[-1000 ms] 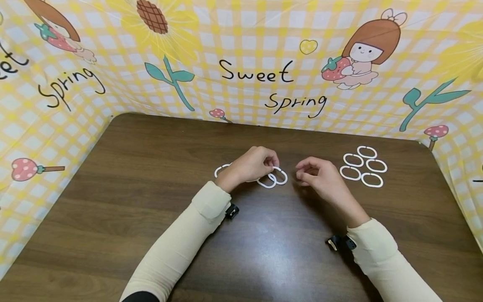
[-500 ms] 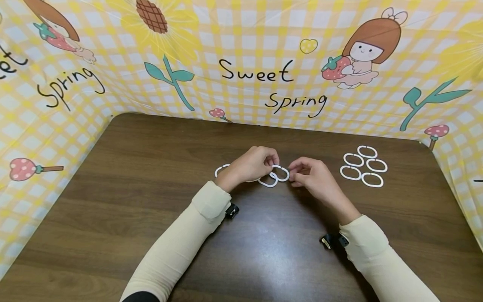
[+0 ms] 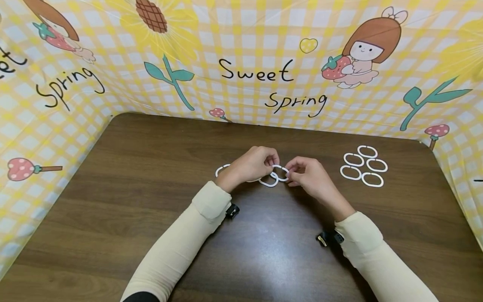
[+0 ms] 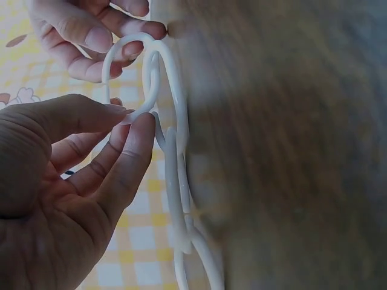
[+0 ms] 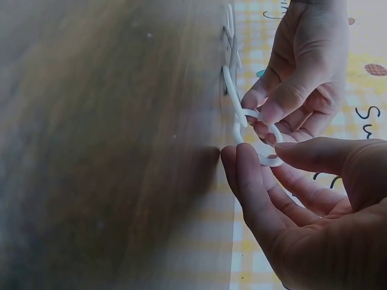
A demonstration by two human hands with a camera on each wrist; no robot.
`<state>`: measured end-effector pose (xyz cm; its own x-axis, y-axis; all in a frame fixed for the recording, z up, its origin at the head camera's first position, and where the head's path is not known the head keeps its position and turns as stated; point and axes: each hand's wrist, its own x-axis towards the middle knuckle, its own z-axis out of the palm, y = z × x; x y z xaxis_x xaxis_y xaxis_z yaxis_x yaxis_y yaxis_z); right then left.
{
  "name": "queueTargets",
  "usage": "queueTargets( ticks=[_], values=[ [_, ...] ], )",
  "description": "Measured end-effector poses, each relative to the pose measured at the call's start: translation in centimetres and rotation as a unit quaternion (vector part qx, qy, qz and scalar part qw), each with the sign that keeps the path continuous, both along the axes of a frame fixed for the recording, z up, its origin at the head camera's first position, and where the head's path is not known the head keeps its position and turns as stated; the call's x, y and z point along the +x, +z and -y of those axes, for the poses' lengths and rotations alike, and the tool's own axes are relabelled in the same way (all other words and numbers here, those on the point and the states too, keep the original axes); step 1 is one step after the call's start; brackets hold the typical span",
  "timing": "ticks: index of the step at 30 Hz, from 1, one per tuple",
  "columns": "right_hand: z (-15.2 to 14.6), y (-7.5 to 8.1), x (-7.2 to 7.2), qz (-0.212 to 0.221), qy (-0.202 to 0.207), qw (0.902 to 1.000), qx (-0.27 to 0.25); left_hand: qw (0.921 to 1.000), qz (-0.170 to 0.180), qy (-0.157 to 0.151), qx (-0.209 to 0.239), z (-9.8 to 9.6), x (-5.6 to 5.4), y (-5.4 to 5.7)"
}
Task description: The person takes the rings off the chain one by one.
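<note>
My left hand [image 3: 253, 164] pinches a white oval plastic link [image 4: 107, 72] between thumb and fingertips, near one end. At the link's other end is my right hand [image 3: 312, 176], its thumb and fingers on either side of the rim, pinching it in the right wrist view. The held link stands tilted up and passes through a second white link [image 3: 268, 186]. More joined links [image 4: 175, 199] trail from that one in the left wrist view. In the head view, my left hand and wrist hide the chain's middle, while its far-left link [image 3: 218, 171] shows beyond.
Several loose white links [image 3: 351, 173] lie grouped at the back right of the brown wooden table [image 3: 158, 142]. A yellow checked cloth [image 3: 249, 37] with printed figures rises behind and along the sides of the table.
My right hand has moved left to the raised link, and its fingertips have come onto the link's right end. The left hand stays in place; the link between has tilted slightly rightward.
</note>
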<state>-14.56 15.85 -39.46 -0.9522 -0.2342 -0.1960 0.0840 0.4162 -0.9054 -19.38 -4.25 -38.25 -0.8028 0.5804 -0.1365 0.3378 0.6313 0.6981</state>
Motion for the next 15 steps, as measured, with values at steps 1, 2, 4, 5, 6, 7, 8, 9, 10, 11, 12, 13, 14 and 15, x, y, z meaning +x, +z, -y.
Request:
queueTargets(
  ticks=[1,2,4,5,6,7,8,9,10,11,12,13,14,15],
  values=[
    [0.04,0.04,-0.03,0.000,0.001,1.0000,0.002,1.0000,0.001,0.000,0.000,0.00,0.00,0.02],
    [0.07,0.08,-0.07,0.000,0.002,1.0000,0.005,1.0000,0.002,0.000,0.000,-0.01,-0.01,0.05],
    [0.10,0.17,-0.12,-0.001,0.004,0.9999,0.009,1.0000,0.003,0.000,0.001,-0.02,-0.02,0.09],
    [0.12,0.22,-0.15,-0.003,0.005,0.9999,0.011,1.0000,0.003,0.000,0.001,-0.02,-0.02,0.12],
    [0.12,0.26,-0.17,-0.005,0.006,0.9999,0.013,1.0000,0.003,0.000,0.000,-0.02,-0.03,0.14],
    [0.11,0.30,-0.19,-0.006,0.006,0.9999,0.014,1.0000,0.003,-0.001,0.000,-0.02,-0.04,0.16],
    [0.09,0.34,-0.20,-0.008,0.005,0.9998,0.015,1.0000,0.004,-0.001,0.001,-0.02,-0.06,0.18],
    [0.09,0.39,-0.22,-0.009,0.005,0.9998,0.014,1.0000,0.005,-0.002,0.001,0.00,-0.07,0.22],
    [0.08,0.45,-0.23,-0.009,0.004,0.9999,0.014,1.0000,0.006,-0.001,0.002,0.02,-0.10,0.26],
    [0.07,0.50,-0.24,-0.008,0.003,0.9999,0.013,1.0000,0.007,-0.002,0.003,0.04,-0.13,0.29],
    [0.05,0.56,-0.24,-0.008,0.002,0.9999,0.011,0.9999,0.009,-0.002,0.005,0.07,-0.16,0.32],
    [0.03,0.63,-0.24,-0.007,0.001,0.9999,0.010,0.9999,0.011,-0.001,0.007,0.10,-0.18,0.39],
    [0.02,0.69,-0.24,-0.006,0.000,0.9999,0.009,0.9999,0.013,-0.002,0.009,0.14,-0.21,0.42],
    [0.01,0.76,-0.25,-0.005,-0.001,1.0000,0.007,0.9998,0.015,-0.001,0.011,0.19,-0.23,0.48]
  ],
)
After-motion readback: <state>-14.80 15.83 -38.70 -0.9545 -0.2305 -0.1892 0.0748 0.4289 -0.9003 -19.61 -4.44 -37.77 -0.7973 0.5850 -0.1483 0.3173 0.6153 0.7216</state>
